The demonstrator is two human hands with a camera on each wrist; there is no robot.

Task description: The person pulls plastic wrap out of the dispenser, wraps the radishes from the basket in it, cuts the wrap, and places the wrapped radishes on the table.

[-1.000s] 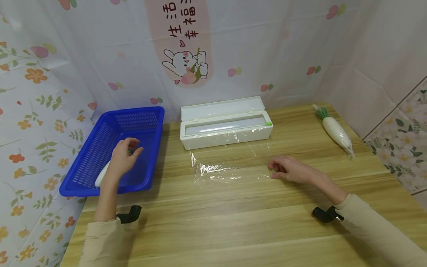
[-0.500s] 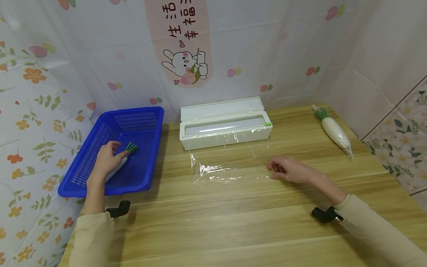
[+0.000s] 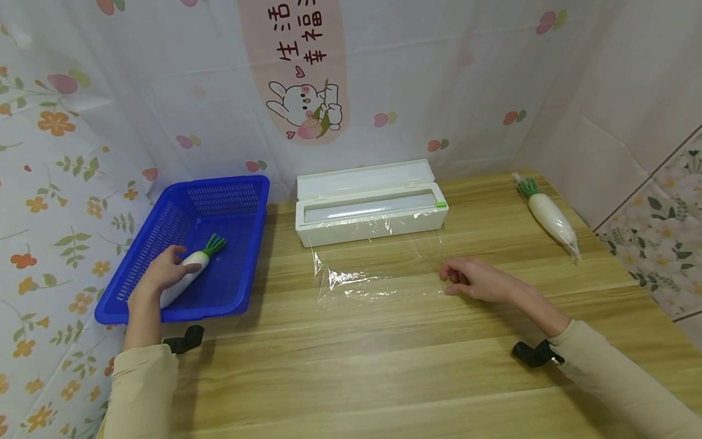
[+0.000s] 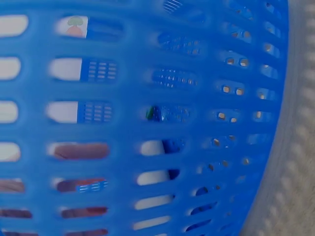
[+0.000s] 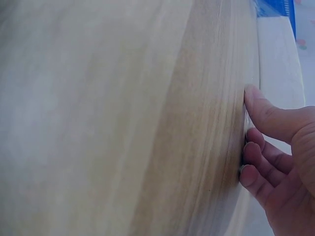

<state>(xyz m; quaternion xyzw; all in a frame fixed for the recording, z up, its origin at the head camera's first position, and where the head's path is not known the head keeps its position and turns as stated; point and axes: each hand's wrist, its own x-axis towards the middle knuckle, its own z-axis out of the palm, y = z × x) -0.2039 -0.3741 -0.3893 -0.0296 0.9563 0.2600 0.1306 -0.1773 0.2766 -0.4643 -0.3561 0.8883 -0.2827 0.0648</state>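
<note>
In the head view, a white radish point(image 3: 185, 283) with green leaf stubs lies slantwise in the blue basket point(image 3: 255, 244). My left hand point(image 3: 160, 274) reaches into the basket and grips the radish around its body, the thumb across its top. The left wrist view shows mostly the basket's slotted wall point(image 4: 130, 128), with the hand only partly visible through the slots. A sheet of cling film point(image 3: 362, 280) lies on the table. At its right edge rests my right hand point(image 3: 477, 279), thumb and fingers apart, fingertips touching the surface; the right wrist view shows these fingertips point(image 5: 250, 176) on the wood.
A white cling film box point(image 3: 373, 227) with its lid raised stands at the back middle; the film comes out of its front. Near the right edge lies another white radish point(image 3: 553, 218), wrapped in film. Curtains point(image 3: 417, 79) hang behind the wooden table point(image 3: 373, 378).
My left hand has moved down and left inside the basket, from near the leaf stubs to the radish's body, leaving the green end uncovered. The right hand has stayed in place.
</note>
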